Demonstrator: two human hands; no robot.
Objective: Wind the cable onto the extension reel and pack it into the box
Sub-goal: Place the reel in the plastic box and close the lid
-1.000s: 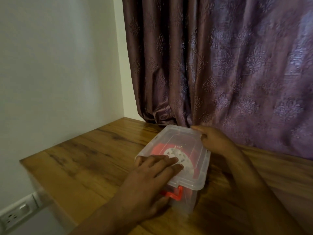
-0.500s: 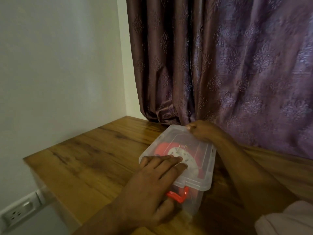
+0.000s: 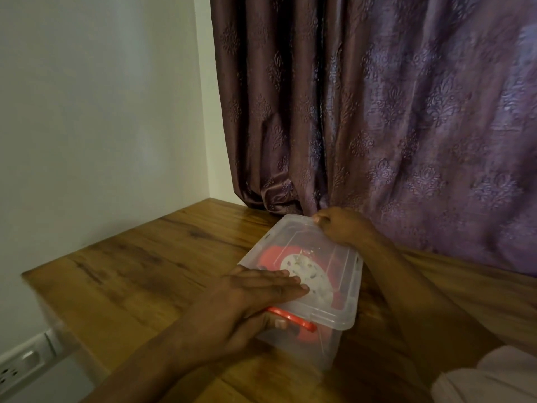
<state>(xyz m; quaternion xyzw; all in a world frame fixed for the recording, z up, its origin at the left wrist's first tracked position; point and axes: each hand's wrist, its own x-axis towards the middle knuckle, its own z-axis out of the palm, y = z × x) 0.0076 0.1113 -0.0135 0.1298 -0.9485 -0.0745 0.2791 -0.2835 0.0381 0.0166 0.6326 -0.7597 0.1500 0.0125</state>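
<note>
No readable writing or brand anywhere; marks on the reel's white face are too blurred to read. Clear plastic box [image 3: 293,341] sits on the wooden table [image 3: 139,271], lid [image 3: 340,266] on top. Inside: red extension reel [image 3: 308,274] with white disc face, seen through the lid. Left hand [image 3: 244,303] lies flat on the lid, fingers straight, thumb at the red latch [image 3: 293,317]. Right hand [image 3: 340,226] has fingers curled over the lid's far edge by the purple curtain [image 3: 392,117].
</note>
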